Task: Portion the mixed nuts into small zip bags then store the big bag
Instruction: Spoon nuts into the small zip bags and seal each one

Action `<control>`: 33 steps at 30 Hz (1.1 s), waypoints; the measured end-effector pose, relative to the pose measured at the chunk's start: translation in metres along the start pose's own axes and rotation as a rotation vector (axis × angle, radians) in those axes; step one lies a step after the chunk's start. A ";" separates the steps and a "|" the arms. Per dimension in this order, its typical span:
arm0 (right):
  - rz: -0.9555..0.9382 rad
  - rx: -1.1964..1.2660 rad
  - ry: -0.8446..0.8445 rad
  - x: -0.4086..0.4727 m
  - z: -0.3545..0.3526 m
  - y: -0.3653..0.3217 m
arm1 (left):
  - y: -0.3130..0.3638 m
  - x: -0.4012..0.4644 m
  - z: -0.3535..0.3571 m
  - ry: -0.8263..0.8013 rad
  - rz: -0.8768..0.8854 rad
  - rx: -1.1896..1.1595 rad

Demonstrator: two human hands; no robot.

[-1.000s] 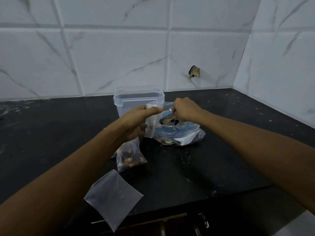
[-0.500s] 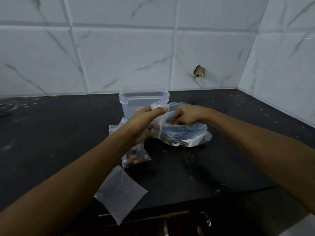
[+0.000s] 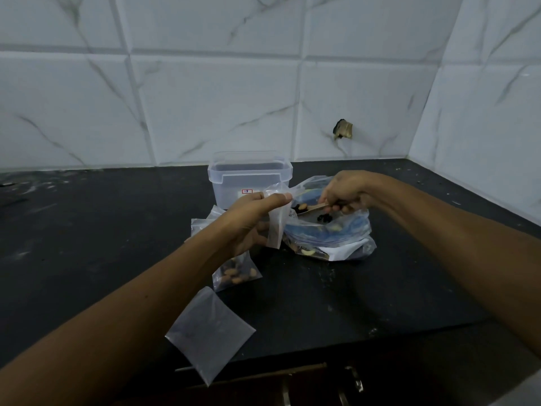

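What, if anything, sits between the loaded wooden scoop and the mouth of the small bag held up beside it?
Nothing visible. The right hand holds the scoop of nuts over the big bag, its tip right beside the small zip bag that the left hand pinches by its top edge. Whether that mouth is open cannot be told.

Just the one head cam here, looking forward and down from close up over the dark counter (image 3: pixel 117 230), facing the far tiled wall (image 3: pixel 205 98) and right corner.
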State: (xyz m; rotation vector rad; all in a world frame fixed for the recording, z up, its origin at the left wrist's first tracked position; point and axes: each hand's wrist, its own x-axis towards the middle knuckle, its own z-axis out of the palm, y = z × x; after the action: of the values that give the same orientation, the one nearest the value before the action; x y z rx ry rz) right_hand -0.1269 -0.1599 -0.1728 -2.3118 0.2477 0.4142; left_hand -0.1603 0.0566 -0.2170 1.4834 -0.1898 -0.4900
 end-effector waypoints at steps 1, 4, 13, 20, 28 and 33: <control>-0.010 -0.009 0.007 -0.001 -0.003 0.001 | 0.001 0.000 0.001 -0.001 -0.004 0.002; -0.048 -0.093 0.037 -0.006 -0.012 0.005 | 0.004 -0.002 0.002 0.021 -0.018 0.013; -0.088 -0.078 0.072 -0.018 -0.036 0.015 | 0.015 -0.011 0.005 0.241 0.224 0.350; -0.198 -0.037 0.036 -0.039 -0.056 -0.007 | 0.024 -0.018 0.021 0.350 0.398 0.781; -0.312 -0.288 0.128 -0.063 -0.062 -0.033 | 0.021 -0.008 0.037 0.357 0.287 1.000; -0.379 -0.621 0.161 -0.075 -0.047 -0.045 | 0.022 -0.003 0.039 0.350 0.271 0.967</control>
State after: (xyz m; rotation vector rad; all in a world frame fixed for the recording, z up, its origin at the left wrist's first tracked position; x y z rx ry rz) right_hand -0.1723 -0.1584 -0.0848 -2.9213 -0.2850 0.1155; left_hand -0.1747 0.0224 -0.1911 2.4080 -0.3732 0.1353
